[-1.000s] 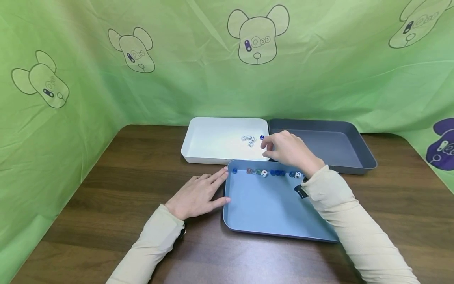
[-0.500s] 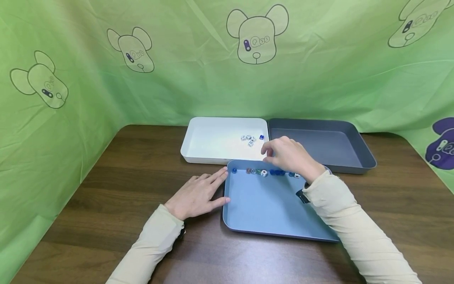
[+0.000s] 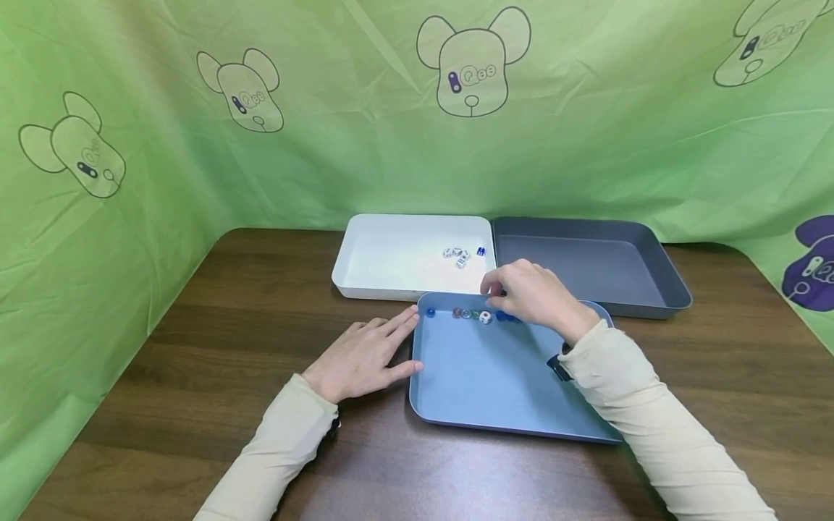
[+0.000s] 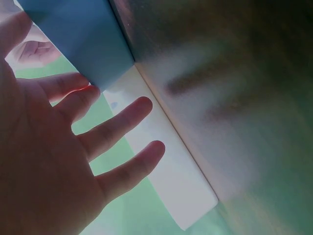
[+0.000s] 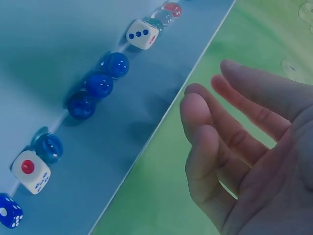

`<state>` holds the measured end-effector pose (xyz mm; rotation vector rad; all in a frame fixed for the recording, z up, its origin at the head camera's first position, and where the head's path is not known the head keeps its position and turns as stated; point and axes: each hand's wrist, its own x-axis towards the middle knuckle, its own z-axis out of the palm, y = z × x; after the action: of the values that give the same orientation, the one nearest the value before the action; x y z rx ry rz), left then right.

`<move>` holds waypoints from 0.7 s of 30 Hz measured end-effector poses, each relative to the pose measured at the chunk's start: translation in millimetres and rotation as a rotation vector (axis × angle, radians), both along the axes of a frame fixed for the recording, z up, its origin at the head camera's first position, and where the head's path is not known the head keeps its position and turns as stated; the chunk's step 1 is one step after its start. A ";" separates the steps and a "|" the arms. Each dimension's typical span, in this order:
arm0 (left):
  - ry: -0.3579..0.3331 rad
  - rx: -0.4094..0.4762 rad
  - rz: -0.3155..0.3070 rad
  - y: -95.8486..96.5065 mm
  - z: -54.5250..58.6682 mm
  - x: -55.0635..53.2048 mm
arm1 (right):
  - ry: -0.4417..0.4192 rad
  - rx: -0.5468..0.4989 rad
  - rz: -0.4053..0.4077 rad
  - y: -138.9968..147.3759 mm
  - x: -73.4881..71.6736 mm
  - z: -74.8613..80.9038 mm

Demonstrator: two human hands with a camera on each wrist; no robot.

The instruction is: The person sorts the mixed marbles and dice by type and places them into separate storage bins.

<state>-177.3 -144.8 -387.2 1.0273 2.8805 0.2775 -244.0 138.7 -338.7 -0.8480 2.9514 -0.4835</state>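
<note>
My left hand point(image 3: 365, 359) lies at the left edge of the blue tray point(image 3: 482, 383), its fingertips and thumb touching the rim. Over that tray's far rim hovers my right hand point(image 3: 531, 293), fingers loosely bent, nothing between them. Along the tray's far wall, the right wrist view has a row: a red marble point(image 5: 173, 9), a clear marble point(image 5: 163, 18), a white die point(image 5: 143, 34), dark blue marbles point(image 5: 99, 85), a lighter blue marble point(image 5: 49, 148), another white die point(image 5: 31, 172) and a blue die point(image 5: 10, 211). The right hand hides part of the row in the head view.
Behind the blue tray stands a white tray point(image 3: 384, 253) with several white dice point(image 3: 457, 255) and a blue die point(image 3: 481, 252). Right of it is a dark grey tray point(image 3: 586, 260). A green cloth point(image 3: 352, 159) hangs behind the wooden table point(image 3: 247, 311).
My right hand has drawn back a little from the white tray toward the blue tray's row, covering its right part in the head view. The left hand has stayed put.
</note>
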 end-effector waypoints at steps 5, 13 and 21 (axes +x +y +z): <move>-0.002 0.003 0.000 -0.3 -0.8 -0.1 | -0.010 0.006 0.003 0.7 1.2 -3.0; -0.008 0.006 0.000 -0.3 -0.7 -0.5 | -0.038 0.029 0.022 0.4 2.5 -6.8; -0.009 0.000 -0.002 -0.2 0.3 -0.5 | -0.050 0.069 0.048 -2.0 3.8 -13.0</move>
<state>-177.8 -145.1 -386.9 1.0262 2.8712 0.2807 -240.2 136.6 -351.7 -0.8835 2.8764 -0.3925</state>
